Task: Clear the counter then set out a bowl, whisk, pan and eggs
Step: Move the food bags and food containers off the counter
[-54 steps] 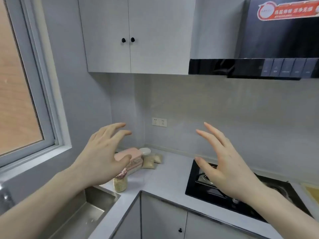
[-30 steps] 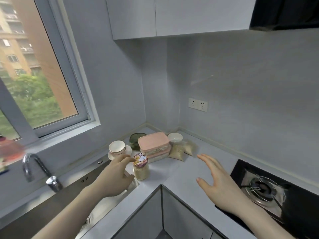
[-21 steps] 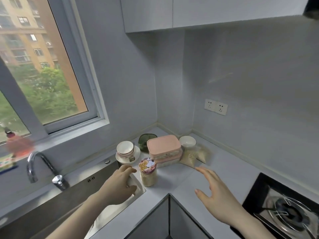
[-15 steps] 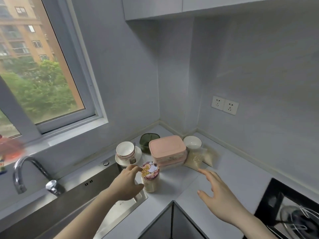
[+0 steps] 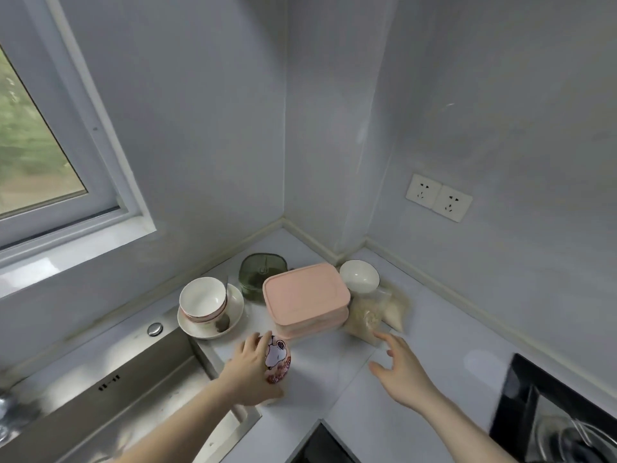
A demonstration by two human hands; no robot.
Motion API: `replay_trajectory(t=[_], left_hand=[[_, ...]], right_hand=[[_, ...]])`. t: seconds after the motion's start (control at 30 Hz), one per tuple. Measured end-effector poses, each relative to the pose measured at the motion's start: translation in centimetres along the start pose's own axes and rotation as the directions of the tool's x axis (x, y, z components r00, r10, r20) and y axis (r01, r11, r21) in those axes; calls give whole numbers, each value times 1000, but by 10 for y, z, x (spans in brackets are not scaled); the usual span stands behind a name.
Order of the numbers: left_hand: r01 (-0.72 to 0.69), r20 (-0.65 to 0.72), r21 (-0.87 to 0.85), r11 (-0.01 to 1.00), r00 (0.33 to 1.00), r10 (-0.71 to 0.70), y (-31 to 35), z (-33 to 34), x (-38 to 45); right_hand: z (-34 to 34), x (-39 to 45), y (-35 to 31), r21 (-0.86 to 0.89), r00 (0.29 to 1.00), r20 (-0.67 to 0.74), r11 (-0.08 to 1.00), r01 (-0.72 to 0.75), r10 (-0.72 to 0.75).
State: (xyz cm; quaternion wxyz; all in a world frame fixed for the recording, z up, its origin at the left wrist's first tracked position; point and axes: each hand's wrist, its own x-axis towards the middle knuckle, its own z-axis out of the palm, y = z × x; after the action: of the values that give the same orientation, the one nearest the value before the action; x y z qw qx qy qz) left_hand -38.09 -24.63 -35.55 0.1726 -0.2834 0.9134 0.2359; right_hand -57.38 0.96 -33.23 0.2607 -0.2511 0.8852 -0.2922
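My left hand wraps around a small jar with a cartoon-printed lid on the grey counter beside the sink. My right hand hovers open over the counter, fingertips close to clear bags of grain. Behind the jar, stacked pink lidded boxes sit in the corner. White bowls stand stacked on a saucer to the left, and another white bowl is behind the boxes. A green glass container is at the back.
A steel sink lies at the lower left. The black gas hob is at the lower right edge. Wall sockets sit above the counter on the right wall, and a window is on the left.
The view has dropped and closed in on the corner. My left hand has reached the jar and curled around it. My right hand has moved forward toward the grain bags.
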Motion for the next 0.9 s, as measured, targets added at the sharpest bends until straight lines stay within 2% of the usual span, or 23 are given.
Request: replay_trajectory(t=[0.3, 0.5, 0.9], left_hand=[[35, -69, 45, 998, 997, -31, -4, 25, 27], [39, -85, 62, 997, 996, -33, -4, 27, 31], [49, -115, 65, 997, 992, -41, -2, 35, 40]], right_hand=[[-16, 92, 7, 19, 986, -81, 990, -142, 143], [-22, 145, 11, -58, 977, -82, 977, -203, 198], [-24, 235, 31, -173, 975, -62, 959, -223, 215]])
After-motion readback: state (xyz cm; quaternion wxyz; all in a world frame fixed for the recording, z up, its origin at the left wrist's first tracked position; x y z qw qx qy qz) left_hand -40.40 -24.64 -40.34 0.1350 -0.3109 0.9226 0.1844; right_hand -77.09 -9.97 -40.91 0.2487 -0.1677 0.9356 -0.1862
